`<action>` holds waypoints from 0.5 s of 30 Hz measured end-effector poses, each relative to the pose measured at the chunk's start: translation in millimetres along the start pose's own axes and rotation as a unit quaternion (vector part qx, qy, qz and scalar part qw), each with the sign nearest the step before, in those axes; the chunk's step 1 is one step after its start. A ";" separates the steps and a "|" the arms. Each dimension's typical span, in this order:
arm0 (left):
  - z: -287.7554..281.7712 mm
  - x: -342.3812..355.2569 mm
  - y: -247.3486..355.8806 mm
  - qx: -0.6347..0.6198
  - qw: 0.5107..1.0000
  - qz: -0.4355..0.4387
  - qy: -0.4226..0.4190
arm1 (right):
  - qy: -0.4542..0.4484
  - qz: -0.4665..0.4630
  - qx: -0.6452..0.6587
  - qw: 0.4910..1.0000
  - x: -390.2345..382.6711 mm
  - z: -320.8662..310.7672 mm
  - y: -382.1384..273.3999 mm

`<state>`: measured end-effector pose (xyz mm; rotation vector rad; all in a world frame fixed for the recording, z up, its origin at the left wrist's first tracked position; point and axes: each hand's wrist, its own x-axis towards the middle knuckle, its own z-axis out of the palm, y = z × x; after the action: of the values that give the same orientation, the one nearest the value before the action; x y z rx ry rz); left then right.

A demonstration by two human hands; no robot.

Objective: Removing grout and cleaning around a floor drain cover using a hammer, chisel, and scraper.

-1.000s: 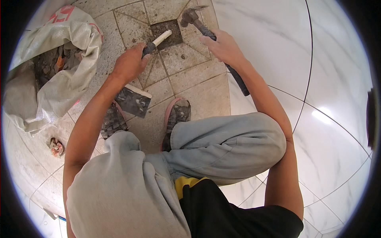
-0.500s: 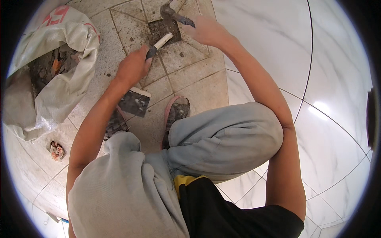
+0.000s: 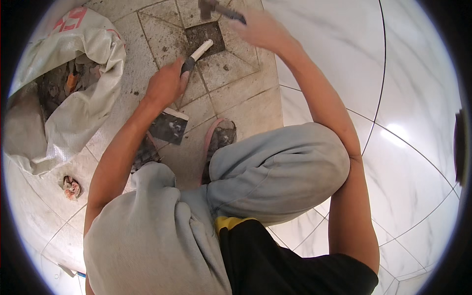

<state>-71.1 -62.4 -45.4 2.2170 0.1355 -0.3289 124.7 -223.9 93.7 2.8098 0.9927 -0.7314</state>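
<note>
My left hand (image 3: 167, 83) is closed round the dark grip of a chisel-like tool (image 3: 201, 49) with a pale shaft. Its pale end lies over a square, dark, rough recess (image 3: 212, 35) in the tiled floor. Above and to the right, my right hand (image 3: 260, 28) grips a hammer (image 3: 222, 11) by its dark handle, slightly blurred. The hammer's head is beyond the recess, raised and apart from the chisel-like tool. Below my left hand, a dark square plate (image 3: 168, 127) with a pale edge lies on the floor, partly hidden by my forearm.
A whitish woven sack (image 3: 105, 54) of broken rubble (image 3: 73, 81) stands open at the left. Below it lies a small crumpled reddish-brown scrap (image 3: 71, 188). Dusty beige tiles (image 3: 241, 105) surround the recess; glossy white marbled tiles (image 3: 334, 44) cover the right side.
My right hand has lifted the hammer up and away from the recess, uncovering more of it. The left hand and its tool have barely moved.
</note>
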 end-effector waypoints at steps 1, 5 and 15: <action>0.0 1.0 0.9 -0.004 1.000 -0.008 -0.001 | 0.103 -0.052 0.028 0.993 0.3 -10.7 -5.5; -0.8 2.3 0.3 0.003 1.000 -0.003 -0.006 | 0.049 0.011 0.024 0.998 5.5 -1.0 -4.4; 1.9 -2.3 0.9 -0.010 1.000 0.003 -0.010 | 0.076 0.029 0.086 0.993 -3.5 -7.4 -6.9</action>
<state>-73.5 -64.4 -45.2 2.1932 0.1222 -0.3450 121.2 -218.9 102.5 3.0702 0.9037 -0.6331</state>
